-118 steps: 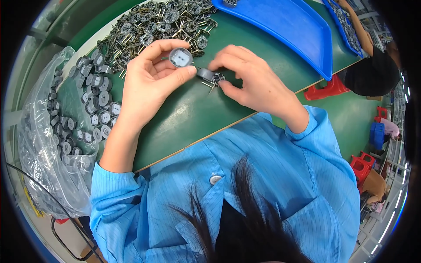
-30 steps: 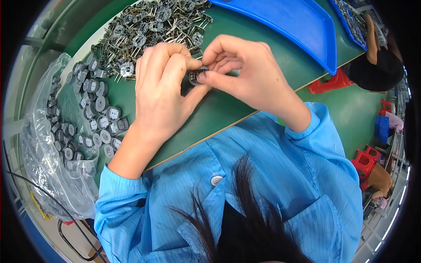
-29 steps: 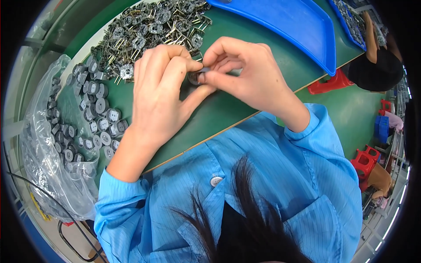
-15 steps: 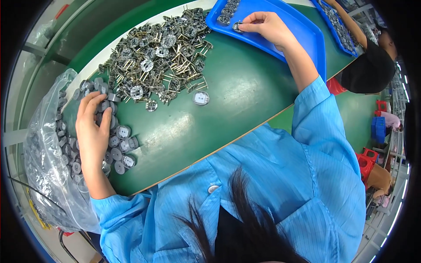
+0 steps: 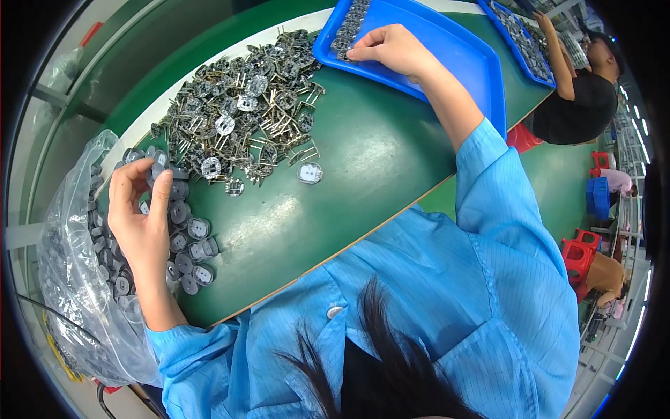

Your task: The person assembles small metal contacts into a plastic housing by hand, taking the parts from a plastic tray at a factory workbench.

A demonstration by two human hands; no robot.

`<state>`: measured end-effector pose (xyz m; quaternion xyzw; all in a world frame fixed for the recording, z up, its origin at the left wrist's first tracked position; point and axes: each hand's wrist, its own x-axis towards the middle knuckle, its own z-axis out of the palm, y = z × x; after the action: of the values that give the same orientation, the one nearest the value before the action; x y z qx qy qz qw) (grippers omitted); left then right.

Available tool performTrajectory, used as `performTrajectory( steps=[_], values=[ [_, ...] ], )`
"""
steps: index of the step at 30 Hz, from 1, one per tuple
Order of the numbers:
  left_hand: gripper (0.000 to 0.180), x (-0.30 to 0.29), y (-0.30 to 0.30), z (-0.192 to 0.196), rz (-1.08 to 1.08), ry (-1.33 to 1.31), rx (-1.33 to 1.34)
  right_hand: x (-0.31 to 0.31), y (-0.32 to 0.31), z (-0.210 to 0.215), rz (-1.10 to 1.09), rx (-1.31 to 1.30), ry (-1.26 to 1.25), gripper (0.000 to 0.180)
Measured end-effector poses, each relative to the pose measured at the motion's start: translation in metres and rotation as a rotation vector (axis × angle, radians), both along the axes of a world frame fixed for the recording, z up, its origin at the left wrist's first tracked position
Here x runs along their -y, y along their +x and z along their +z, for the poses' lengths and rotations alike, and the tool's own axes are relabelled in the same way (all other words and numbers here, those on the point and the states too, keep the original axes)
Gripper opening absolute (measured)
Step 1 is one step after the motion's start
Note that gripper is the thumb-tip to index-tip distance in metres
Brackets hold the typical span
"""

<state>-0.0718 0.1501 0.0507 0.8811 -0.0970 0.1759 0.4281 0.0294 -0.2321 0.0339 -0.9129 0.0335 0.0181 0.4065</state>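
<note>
My right hand [image 5: 392, 54] reaches over the blue tray [image 5: 453, 52] and pinches a small round component [image 5: 343, 55] at the tray's left end. That piece sits at the near end of a row of similar round components [image 5: 351, 24]. My left hand [image 5: 142, 216] is at the pile of grey round caps [image 5: 180, 211], its thumb and fingertips closed on one grey cap [image 5: 160, 162]. A big heap of round circuit boards with metal pins [image 5: 244, 105] lies between my hands. One grey cap with a pale face [image 5: 310, 173] lies apart on the green table [image 5: 279, 237].
A clear plastic bag [image 5: 70, 244] holding more grey caps hangs at the table's left edge. At the far right a co-worker [image 5: 576, 105] in black sits by another blue tray [image 5: 520, 42] full of parts. Red stools [image 5: 579, 255] stand on the floor at right.
My right hand has moved left, bringing its component to the end of the row. My left hand's fingers have drawn in around a grey cap. The view has shifted slightly.
</note>
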Motion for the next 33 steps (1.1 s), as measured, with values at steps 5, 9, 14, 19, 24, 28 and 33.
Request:
performTrajectory(
  steps=[5,9,14,19,24,28,33],
  values=[
    [0.017,-0.008,0.001,-0.01,-0.024,-0.198,-0.022,0.008,-0.003,0.003,-0.001,-0.002,0.025,0.026],
    [0.021,0.026,-0.005,0.015,-0.085,-0.606,-0.31,0.042,0.018,0.025,-0.006,-0.033,0.065,0.025],
    [0.03,0.064,0.009,0.013,-0.379,-0.801,-0.739,0.106,0.092,-0.014,-0.279,0.162,-0.132,0.012],
    [0.033,0.085,0.015,0.004,-0.443,-0.883,-0.761,0.083,0.111,-0.015,-0.419,0.166,-0.058,0.019],
    [0.034,0.093,0.014,0.007,-0.392,-0.922,-0.751,0.073,0.08,0.003,-0.363,0.5,-0.298,0.025],
    [0.033,0.085,0.012,-0.006,-0.38,-0.778,-0.669,0.006,0.028,0.035,0.017,0.307,0.159,0.014],
    [0.031,0.087,0.009,-0.009,-0.408,-0.722,-0.636,-0.063,-0.083,0.01,0.757,0.526,0.039,0.014]
  ],
)
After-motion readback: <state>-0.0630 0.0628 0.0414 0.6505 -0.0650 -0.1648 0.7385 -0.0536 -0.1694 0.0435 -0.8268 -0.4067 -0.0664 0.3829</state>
